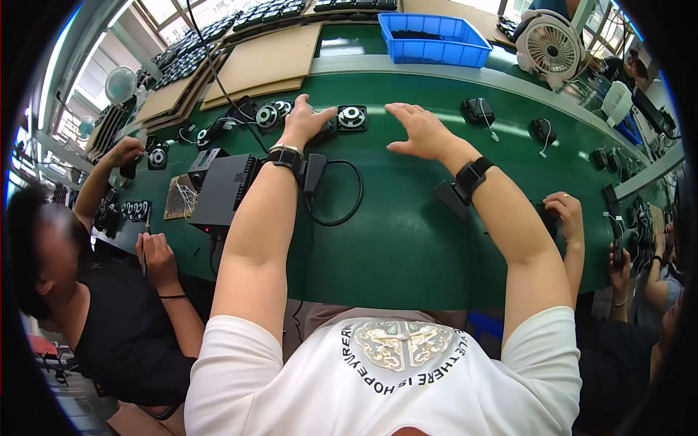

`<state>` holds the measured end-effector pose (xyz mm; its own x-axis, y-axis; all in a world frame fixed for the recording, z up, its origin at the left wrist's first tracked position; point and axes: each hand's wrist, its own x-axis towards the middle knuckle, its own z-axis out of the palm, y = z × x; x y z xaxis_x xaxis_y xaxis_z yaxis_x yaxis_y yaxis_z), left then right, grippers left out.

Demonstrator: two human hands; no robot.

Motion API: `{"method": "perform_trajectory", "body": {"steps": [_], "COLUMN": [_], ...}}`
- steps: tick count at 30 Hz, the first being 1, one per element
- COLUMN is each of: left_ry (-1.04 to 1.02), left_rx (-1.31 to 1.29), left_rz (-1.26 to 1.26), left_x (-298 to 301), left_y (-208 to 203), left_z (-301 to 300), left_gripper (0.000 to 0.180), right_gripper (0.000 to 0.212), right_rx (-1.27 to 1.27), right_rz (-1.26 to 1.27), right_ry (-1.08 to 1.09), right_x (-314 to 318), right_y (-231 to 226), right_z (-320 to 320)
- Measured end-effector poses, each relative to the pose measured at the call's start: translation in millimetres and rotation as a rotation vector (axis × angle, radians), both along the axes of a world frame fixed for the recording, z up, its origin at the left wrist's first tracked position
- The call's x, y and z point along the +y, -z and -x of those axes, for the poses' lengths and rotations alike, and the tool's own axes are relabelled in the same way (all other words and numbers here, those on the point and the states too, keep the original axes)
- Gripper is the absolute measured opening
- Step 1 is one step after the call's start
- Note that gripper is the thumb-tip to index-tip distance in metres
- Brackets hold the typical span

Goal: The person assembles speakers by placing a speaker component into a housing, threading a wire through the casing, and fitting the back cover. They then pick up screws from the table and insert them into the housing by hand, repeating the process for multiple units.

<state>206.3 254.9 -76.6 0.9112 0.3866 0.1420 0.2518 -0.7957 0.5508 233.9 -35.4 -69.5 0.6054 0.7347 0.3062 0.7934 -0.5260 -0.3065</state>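
My left hand [306, 123] is over the far middle of the green workbench [407, 240], thumb and fingers apart. Just right of its fingertips lies a small square speaker [352, 118] with a black frame and a silver ring. Another round speaker [267, 115] sits at the left of that hand. A dark part below the palm is mostly covered, and I cannot make out its kind. My right hand [425, 131] hovers to the right of the square speaker, fingers stretched out and holding nothing. Both wrists wear black bands.
A dark grey box-shaped device [222, 190] stands beside my left forearm, with a black cable [356, 207] looping nearby. Black parts with white wires [479, 111] lie at the right. A blue bin [434, 42] and fan [550, 43] stand behind. Co-workers sit on both sides.
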Motion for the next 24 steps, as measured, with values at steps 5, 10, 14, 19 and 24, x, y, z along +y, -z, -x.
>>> {"method": "perform_trajectory", "body": {"steps": [5,10,14,19,24], "left_ry": [0.102,0.072,0.106,0.080,0.206], "left_rx": [0.092,-0.126,-0.121,-0.179,-0.183], "left_rz": [0.064,0.233,0.122,0.435,0.725], "left_x": [27,23,37,11,-21], "left_y": [13,33,36,27,16], "left_z": [-9,-15,-15,-19,-24], "left_gripper": [0.053,0.040,0.041,0.042,0.048], "right_gripper": [0.086,0.085,0.080,0.075,0.075], "right_rx": [-0.039,-0.004,-0.017,-0.041,-0.097], "right_rz": [0.046,0.136,0.161,0.088,-0.010], "right_ry": [0.014,0.042,0.071,0.136,0.252], "right_x": [71,99,105,88,52], "right_y": [19,31,24,24,36], "right_z": [-38,-46,-46,-50,-53]}}
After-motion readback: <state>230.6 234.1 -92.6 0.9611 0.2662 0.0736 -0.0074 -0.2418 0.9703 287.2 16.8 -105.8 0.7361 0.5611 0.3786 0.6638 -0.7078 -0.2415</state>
